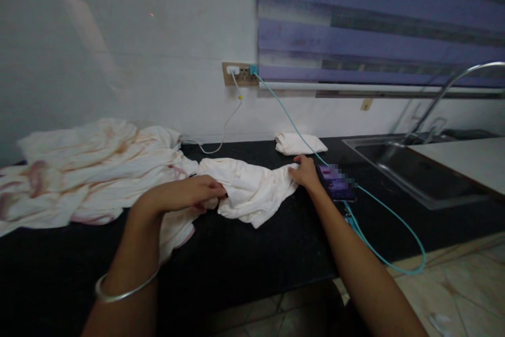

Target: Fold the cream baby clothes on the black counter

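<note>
A rumpled white cloth (252, 187) lies on the black counter in front of me, stretched between my two hands. At its left edge my left hand (201, 192) has its fingers closed, pinching the fabric. My right hand (304, 171) grips the cloth's far right end, with part of its grasp hidden behind the fingers. Left of this, a large heap of white cloths (106, 163) with brownish and pink stains spreads over the counter, and some of its fabric hangs under my left wrist. A small folded white cloth (300, 143) rests by the wall, just beyond my right hand.
Beside my right forearm lies a phone (337, 183) with a teal cable (410, 226) looping past the counter's front edge. A wall socket (240, 74) holds two plugs. To the right are a sink (410, 174), a curved faucet (437, 95) and a white board (469, 158).
</note>
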The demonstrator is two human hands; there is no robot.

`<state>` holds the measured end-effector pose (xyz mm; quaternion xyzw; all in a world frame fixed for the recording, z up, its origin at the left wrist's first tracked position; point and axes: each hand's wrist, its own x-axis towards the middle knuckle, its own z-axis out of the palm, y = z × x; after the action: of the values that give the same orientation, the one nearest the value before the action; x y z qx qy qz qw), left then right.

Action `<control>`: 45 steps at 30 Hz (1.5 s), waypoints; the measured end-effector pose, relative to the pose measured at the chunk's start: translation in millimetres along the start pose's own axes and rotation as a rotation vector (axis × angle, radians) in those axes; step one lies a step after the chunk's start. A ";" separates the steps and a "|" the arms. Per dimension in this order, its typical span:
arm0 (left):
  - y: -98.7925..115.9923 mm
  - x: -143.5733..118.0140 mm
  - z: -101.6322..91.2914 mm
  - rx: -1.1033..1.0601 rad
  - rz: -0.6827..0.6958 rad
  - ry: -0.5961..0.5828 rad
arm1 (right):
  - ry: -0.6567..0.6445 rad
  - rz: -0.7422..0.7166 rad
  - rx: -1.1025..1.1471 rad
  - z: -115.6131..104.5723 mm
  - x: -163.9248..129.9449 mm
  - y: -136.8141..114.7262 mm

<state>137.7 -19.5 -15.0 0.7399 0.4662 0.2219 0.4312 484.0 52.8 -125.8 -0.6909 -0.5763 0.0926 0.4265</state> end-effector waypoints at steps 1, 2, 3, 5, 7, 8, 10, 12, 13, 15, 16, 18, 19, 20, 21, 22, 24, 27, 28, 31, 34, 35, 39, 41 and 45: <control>9.2 -5.9 -2.4 0.044 -0.018 -0.050 | 0.034 -0.035 0.025 -1.0 1.0 -2.0; 18.5 -10.0 -1.9 0.089 -0.021 -0.098 | 0.070 -0.064 0.059 -1.9 2.1 -4.4; 27.2 -11.8 1.6 0.127 -0.011 -0.137 | 0.108 -0.084 0.099 -2.6 3.0 -6.9; 39.6 -7.8 17.9 0.211 0.012 -0.178 | 0.175 -0.103 0.175 -3.4 3.7 -11.7; 42.5 4.8 43.7 0.378 0.045 -0.158 | 0.212 -0.100 0.225 -3.4 3.0 -14.8; 40.3 12.8 58.4 0.477 0.061 -0.132 | 0.216 -0.090 0.232 -3.3 2.1 -15.4; 31.2 28.0 87.4 0.683 0.088 -0.135 | 0.198 -0.062 0.217 -2.9 0.3 -15.0; 21.1 38.1 111.6 0.829 0.203 -0.207 | 0.162 -0.046 0.177 -2.5 -0.9 -12.5; 17.7 40.7 121.1 0.871 0.268 -0.219 | 0.142 -0.049 0.153 -2.4 -1.1 -10.9; 16.1 42.1 134.5 0.878 0.384 -0.223 | 0.106 -0.068 0.108 -2.4 -0.8 -7.3; 17.8 41.5 139.0 0.842 0.419 -0.225 | 0.092 -0.078 0.092 -2.6 -0.4 -5.6; 24.0 39.2 145.0 0.707 0.437 -0.278 | 0.074 -0.095 0.074 -3.1 0.7 -2.5; 27.4 38.0 147.2 0.620 0.422 -0.319 | 0.070 -0.102 0.074 -3.3 1.3 -1.2; 30.3 36.8 149.2 0.518 0.398 -0.368 | 0.068 -0.109 0.079 -3.5 1.8 -0.2; 32.5 35.8 150.9 0.400 0.366 -0.423 | 0.066 -0.115 0.085 -3.4 2.3 0.7; 33.9 34.9 152.5 0.271 0.333 -0.478 | 0.064 -0.118 0.092 -3.2 2.7 1.4; 34.8 33.9 154.6 0.056 0.291 -0.543 | 0.058 -0.116 0.096 -2.1 3.4 2.1; 33.7 34.1 154.5 0.148 0.338 -0.418 | 0.029 -0.088 0.064 -0.4 4.0 2.8; 32.9 34.7 154.1 0.277 0.391 -0.332 | 0.013 -0.071 0.036 -0.2 4.1 3.3; 28.9 37.8 154.5 0.582 0.586 -0.164 | -0.009 -0.013 -0.108 -1.2 3.5 6.9; 23.0 41.3 159.0 0.675 0.717 -0.165 | -0.015 0.041 -0.282 -2.4 2.5 14.0; 21.2 42.2 161.0 0.683 0.743 -0.189 | -0.033 0.054 -0.327 -2.5 2.3 16.8; 17.8 42.5 167.4 0.602 0.817 -0.337 | -0.132 0.023 -0.402 -1.7 3.0 26.1; 18.4 40.9 168.8 0.539 0.824 -0.391 | -0.138 0.000 -0.400 -1.7 3.5 27.9; 21.0 38.0 170.4 0.477 0.853 -0.431 | -0.134 0.009 -0.329 -3.6 2.5 26.0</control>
<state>290.4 -63.5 -90.3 0.9700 0.0623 0.1087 0.2084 505.6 54.0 -140.8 -0.7462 -0.6079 0.0446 0.2677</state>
